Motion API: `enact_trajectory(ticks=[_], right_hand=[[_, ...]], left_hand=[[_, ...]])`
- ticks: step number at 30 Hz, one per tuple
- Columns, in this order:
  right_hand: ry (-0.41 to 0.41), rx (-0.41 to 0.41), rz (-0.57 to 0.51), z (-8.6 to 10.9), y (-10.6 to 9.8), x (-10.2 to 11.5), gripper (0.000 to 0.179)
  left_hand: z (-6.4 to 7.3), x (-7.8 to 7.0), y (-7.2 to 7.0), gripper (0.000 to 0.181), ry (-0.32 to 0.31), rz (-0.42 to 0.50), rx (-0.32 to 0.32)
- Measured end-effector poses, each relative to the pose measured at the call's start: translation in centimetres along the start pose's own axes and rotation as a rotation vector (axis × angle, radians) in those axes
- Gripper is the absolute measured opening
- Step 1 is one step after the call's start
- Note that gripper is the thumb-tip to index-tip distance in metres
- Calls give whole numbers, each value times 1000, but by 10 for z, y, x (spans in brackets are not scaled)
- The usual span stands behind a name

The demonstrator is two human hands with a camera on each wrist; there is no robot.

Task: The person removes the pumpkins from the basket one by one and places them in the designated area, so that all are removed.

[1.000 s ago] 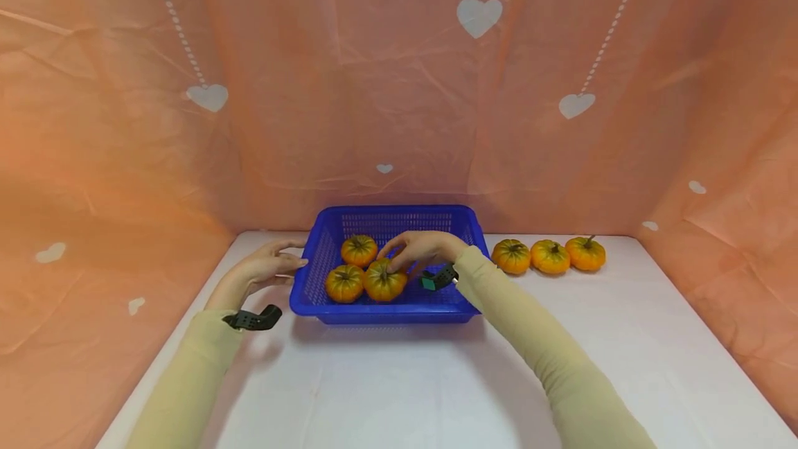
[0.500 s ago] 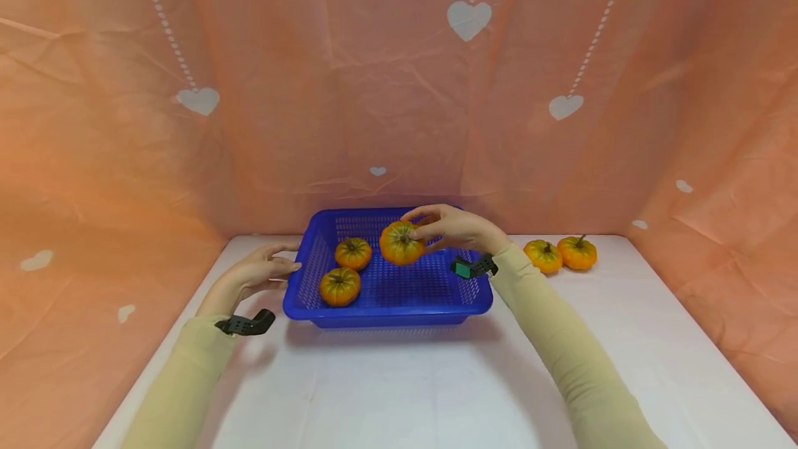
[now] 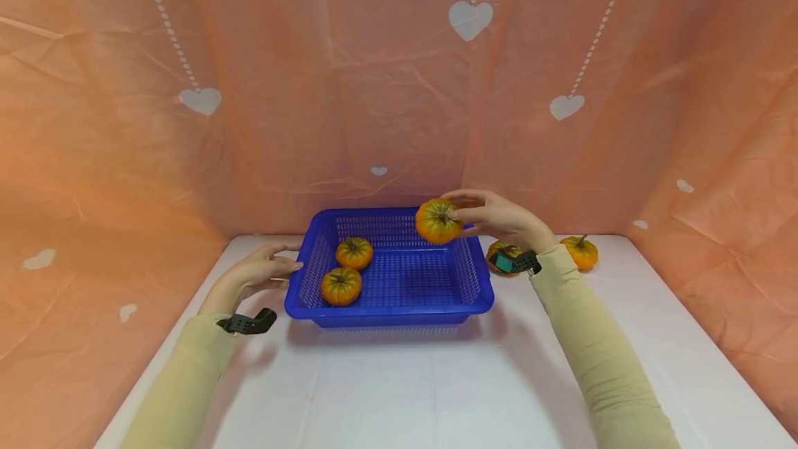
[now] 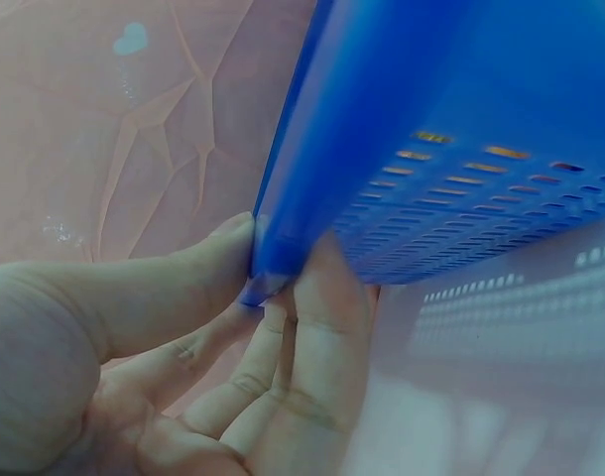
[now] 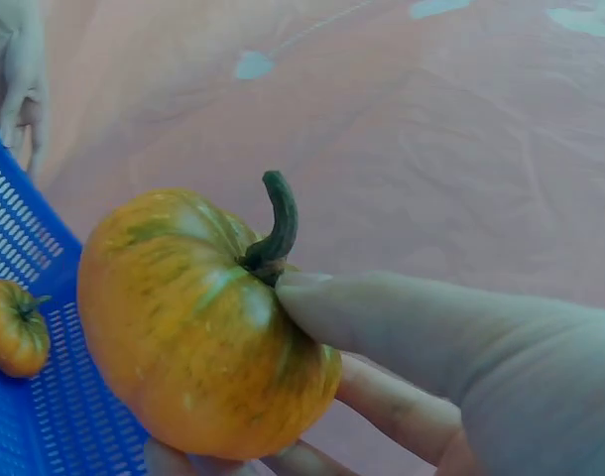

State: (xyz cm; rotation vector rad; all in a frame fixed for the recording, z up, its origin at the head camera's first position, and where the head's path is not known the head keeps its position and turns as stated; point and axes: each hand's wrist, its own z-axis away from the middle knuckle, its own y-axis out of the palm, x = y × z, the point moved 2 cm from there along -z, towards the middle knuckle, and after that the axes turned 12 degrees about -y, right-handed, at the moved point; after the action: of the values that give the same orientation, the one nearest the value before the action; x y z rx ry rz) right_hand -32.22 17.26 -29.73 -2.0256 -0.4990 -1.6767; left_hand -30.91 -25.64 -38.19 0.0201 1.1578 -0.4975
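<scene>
My right hand point(image 3: 499, 217) holds a small orange pumpkin point(image 3: 436, 222) above the right back part of the blue basket point(image 3: 386, 312). In the right wrist view the thumb presses by the curved green stem point(image 5: 278, 220), with the other fingers under the pumpkin's far side. At the basket's left side, my left hand point(image 3: 258, 272) pinches the rim point(image 4: 293, 218) between thumb and fingers, as the left wrist view shows. Two more pumpkins, one behind point(image 3: 354, 253) and one in front point(image 3: 341, 286), sit in the left half of the basket.
On the white table point(image 3: 386, 386), right of the basket, one pumpkin point(image 3: 512, 249) is partly covered by the right wrist strap point(image 3: 514, 262). Another pumpkin point(image 3: 580, 253) lies farther right. An orange cloth with white hearts point(image 3: 470, 19) hangs around the table's back and sides.
The right hand has lifted one pumpkin from among those in the basket and carried it up and to the right. The left hand stays at the basket's rim.
</scene>
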Motion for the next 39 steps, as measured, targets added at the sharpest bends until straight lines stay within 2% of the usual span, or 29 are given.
enact_trajectory(ticks=[6,13,17,21,25,30,34,39], right_hand=[[-6,-78,14,19,-17,1,49],[-9,-152,90,48,-34,-7,51],[-2,-191,78,67,-41,-14,51],[9,-228,66,85,-47,-21,53],[13,-250,66,101,-54,-33,49],[25,-271,9,117,-61,-51,42],[42,-265,-21,126,-65,-67,47],[94,-299,-63,136,-66,-89,51]], left_hand=[[0,-1,1,61,18,10,12],[0,0,1,63,6,5,9],[0,0,2,63,-3,11,3],[1,0,2,63,14,11,15],[1,0,2,62,28,15,24],[1,0,1,62,27,20,17],[2,0,2,62,21,20,9],[3,-1,3,62,22,30,16]])
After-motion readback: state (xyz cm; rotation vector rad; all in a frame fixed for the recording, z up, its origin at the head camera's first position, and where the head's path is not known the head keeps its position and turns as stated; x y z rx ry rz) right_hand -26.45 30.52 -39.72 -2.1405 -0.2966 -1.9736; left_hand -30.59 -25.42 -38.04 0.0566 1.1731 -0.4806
